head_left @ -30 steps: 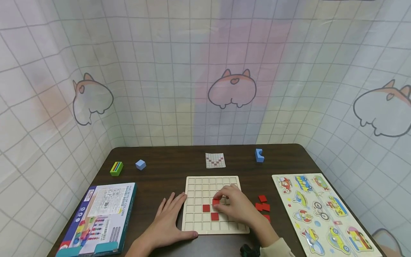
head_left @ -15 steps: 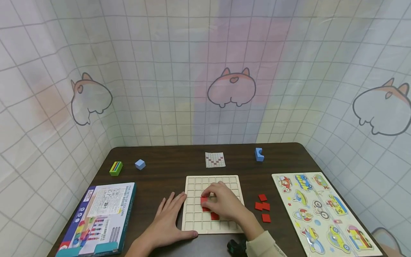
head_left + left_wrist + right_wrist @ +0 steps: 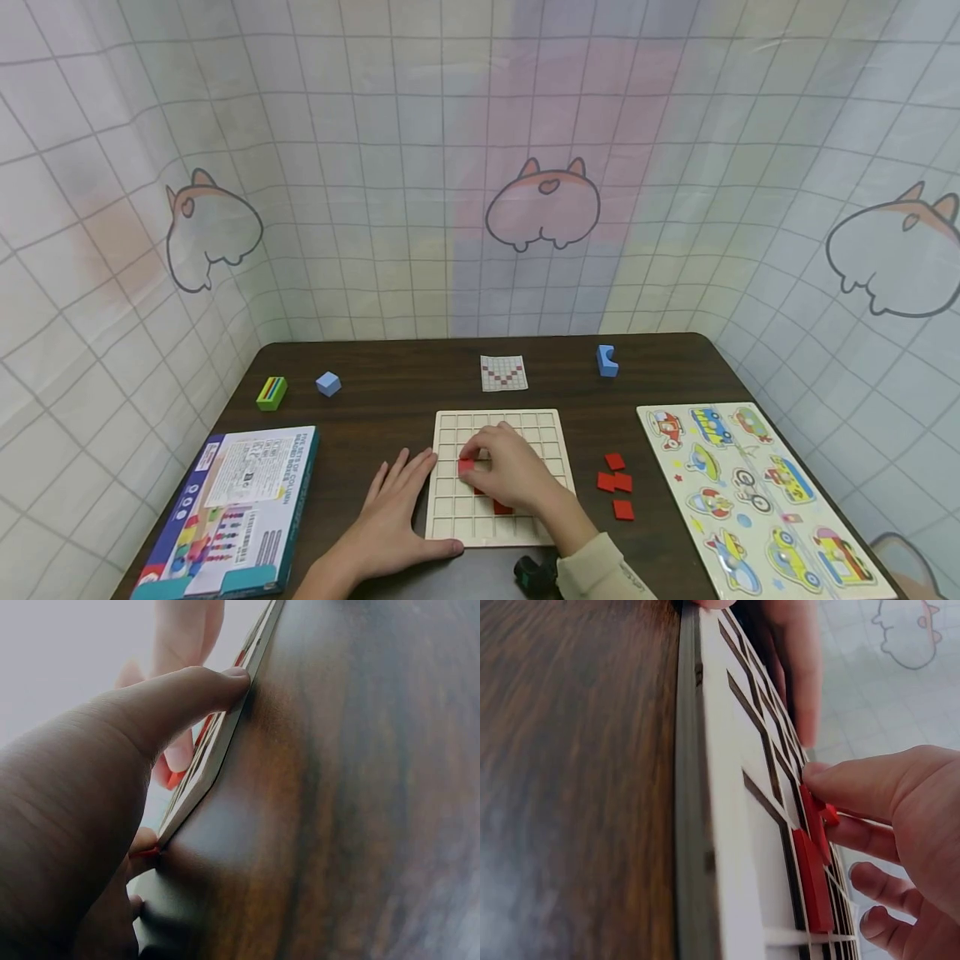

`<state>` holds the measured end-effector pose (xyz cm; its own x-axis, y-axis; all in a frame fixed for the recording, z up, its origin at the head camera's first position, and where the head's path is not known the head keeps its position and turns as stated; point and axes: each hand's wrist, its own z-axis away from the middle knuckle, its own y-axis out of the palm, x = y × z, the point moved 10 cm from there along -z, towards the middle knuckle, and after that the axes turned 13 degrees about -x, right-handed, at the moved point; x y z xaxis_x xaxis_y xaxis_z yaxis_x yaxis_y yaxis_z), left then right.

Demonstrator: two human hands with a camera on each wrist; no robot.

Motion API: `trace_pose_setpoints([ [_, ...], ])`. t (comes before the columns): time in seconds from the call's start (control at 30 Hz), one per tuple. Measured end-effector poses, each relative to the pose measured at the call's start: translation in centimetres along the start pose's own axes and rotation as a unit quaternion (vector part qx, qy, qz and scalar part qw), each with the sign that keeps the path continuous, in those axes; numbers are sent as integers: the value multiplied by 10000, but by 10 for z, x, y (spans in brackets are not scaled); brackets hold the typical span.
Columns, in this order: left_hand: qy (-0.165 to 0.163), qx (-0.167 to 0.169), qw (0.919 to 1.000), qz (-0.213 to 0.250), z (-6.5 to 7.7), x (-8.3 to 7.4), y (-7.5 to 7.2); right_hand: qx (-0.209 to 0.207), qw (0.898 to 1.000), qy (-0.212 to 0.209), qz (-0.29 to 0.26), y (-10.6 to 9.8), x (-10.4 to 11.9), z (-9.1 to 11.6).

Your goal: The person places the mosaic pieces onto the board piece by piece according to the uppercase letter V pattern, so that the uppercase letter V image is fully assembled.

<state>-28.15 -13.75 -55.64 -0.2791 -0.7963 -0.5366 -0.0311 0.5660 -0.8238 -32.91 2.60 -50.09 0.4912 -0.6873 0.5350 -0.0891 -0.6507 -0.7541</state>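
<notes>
Looks like a screened-off play corner. Cartoon-printed grid curtain (image 3: pixel 480 167) hung around a dark wooden bench (image 3: pixel 390 392). Children's puzzles (image 3: pixel 757 492) at lower right.

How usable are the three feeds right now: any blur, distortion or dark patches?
Head view: evenly lit and sharp, though the wide lens bows the backdrop grid; right hand covers part of the grid board. Left wrist view: dim and soft, left hand filling the foreground. Right wrist view: steeply tilted, near table blurred, red tile fairly clear.

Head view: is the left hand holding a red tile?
No. The left hand lies flat on the table against the grid board, while the right hand pinches the red tile.
</notes>
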Motion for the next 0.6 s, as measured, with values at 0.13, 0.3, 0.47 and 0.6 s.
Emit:
trace_pose_setpoints([
  [0.13,26,-20,10000,-20,0,0,0,40,10000,11,70,2,2,-2],
  [0.3,16,-11,10000,-9,0,0,0,76,10000,49,18,4,2,-3],
  [0.47,-10,15,10000,18,0,-1,-1,54,10000,67,-33,5,2,-5],
  [0.6,-46,26,10000,25,0,-1,-1,74,9998,156,-24,5,0,-4],
])
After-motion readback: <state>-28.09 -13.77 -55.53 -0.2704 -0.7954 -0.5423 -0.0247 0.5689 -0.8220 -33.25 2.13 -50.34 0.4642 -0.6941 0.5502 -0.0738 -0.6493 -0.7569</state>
